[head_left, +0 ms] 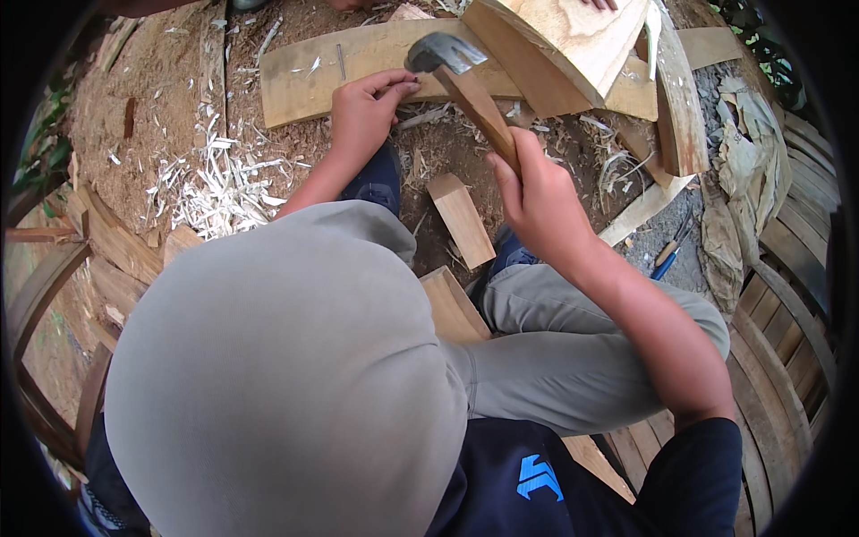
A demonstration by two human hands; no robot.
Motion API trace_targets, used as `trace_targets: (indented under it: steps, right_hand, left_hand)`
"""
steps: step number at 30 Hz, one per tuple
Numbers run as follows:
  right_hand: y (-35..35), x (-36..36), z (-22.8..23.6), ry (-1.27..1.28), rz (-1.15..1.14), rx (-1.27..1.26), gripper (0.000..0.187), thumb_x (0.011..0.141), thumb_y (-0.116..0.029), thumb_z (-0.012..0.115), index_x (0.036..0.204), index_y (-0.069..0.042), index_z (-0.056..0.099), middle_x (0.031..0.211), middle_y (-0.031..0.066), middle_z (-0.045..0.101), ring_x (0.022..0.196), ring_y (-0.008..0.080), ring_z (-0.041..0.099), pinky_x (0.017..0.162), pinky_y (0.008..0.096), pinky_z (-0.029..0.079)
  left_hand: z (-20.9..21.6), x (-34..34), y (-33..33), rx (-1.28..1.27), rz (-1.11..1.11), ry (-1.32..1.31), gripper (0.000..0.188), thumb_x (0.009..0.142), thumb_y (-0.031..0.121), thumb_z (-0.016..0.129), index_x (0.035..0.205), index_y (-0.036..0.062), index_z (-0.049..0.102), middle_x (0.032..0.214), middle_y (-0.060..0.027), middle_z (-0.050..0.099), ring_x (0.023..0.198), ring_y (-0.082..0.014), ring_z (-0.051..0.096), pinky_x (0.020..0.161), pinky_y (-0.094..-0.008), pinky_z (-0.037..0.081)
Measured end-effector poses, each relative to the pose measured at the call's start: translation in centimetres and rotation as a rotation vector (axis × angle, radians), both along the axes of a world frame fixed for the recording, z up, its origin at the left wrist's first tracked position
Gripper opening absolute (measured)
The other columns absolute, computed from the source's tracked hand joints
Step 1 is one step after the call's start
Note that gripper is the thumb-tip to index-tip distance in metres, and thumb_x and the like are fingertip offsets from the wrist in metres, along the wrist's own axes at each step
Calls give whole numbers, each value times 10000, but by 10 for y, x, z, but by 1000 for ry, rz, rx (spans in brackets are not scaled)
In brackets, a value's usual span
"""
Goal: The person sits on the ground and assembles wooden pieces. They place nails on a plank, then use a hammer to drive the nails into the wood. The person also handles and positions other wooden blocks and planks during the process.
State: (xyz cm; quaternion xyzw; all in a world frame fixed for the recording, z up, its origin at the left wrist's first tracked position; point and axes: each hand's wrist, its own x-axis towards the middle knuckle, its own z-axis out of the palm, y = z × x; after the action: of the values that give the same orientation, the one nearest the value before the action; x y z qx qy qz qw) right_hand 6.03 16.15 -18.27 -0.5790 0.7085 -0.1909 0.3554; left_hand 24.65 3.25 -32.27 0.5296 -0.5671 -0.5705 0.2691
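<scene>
My right hand (543,199) is wrapped round the wooden handle of a claw hammer (483,112). The metal head is raised over a long wooden plank (295,80) on the ground, close to my left fingertips. Thumb and forefinger of my left hand (369,107) are pinched together at the plank's near edge; a tiny dark thing shows at their tips, too small to name. A thin nail (340,61) is on the plank, left of the hammer head. To the right, a thick angled wooden piece (573,54) rests across the plank.
Another person's hand touches the thick piece at the top edge. A short wood block (461,219) lies between my feet. White shavings (224,192) pile up at the left. On the right are a blue-handled tool (664,259), a crumpled cloth (743,170) and curved slatted wood (778,358).
</scene>
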Motion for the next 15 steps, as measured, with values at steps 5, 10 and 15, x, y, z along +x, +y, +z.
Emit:
trace_targets:
  steps: [5,10,15]
  right_hand:
    - [0,-1,1,8,26,23,229,1002,-161,585,1106,-2,457,771,307,637,774,516,637,627,571,501]
    - [0,1,1,14,13,-52,231,1003,-161,584,1114,-6,455,776,307,639,771,517,636,630,571,506]
    - [1,3,2,1,3,-91,224,997,-142,588,1124,-10,460,784,305,642,769,512,641,626,568,508]
  left_hand:
    - [-5,3,0,-20,-18,-15,171,906,134,729,1040,50,795,751,-21,751,510,-56,566,500,-228,477]
    - [-2,1,0,-19,6,38,173,903,141,735,1035,49,796,740,-28,746,513,-56,566,500,-226,469]
    - [-2,3,0,-5,-15,31,163,906,149,736,1030,66,800,762,-39,752,523,-61,577,513,-231,483]
